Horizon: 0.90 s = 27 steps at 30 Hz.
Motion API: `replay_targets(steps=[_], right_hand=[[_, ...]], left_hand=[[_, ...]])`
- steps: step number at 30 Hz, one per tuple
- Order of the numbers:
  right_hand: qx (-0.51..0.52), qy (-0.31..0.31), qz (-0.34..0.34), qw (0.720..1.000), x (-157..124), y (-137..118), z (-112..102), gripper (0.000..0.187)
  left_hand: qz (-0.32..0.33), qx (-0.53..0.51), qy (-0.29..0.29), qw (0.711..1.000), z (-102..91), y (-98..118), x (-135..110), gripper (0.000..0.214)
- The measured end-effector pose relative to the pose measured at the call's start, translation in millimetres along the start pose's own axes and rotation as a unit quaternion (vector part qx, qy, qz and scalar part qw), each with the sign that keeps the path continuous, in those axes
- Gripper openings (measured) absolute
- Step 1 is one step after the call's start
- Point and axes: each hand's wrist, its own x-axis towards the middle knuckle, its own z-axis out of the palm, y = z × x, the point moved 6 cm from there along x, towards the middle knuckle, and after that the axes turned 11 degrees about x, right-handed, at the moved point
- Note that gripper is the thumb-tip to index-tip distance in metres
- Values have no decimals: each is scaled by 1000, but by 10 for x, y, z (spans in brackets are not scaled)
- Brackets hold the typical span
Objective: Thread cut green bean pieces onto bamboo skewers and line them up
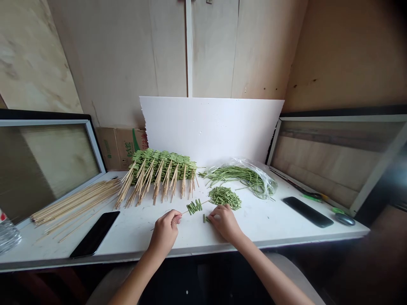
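My left hand is closed on the near end of a thin bamboo skewer. Several short green bean pieces are threaded across it, and its bare tip points right, toward the bean pile. My right hand is low over the table with its fingers pinched at a short bean piece. A second bean piece lies just left of those fingertips. Right behind my right hand is a pile of cut green beans.
Loaded bean skewers are stacked at the back left, beside loose bamboo skewers. Long uncut beans lie in a clear plastic bag. A black phone, another phone and a mouse rest on the white table.
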Motion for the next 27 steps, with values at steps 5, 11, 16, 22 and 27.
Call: replay_targets(steps=[5,11,16,22,27], right_hand=[[70,25,23,997,53,-76,-151,32],[359,7,170,918,102,59,-160,49],[441,38,194,875,96,50,-156,50],[474,16,208,855,70,-48,-122,47],[478,-6,201,855,58,-127,-89,43]], left_hand=[[-5,-3,-5,1000,-12,-3,20,23],[-4,-16,-20,1000,-4,54,13,24],[4,-34,-38,999,8,121,-4,26],[12,-41,-44,998,18,154,-15,28],[13,-44,-49,998,12,167,-12,28]])
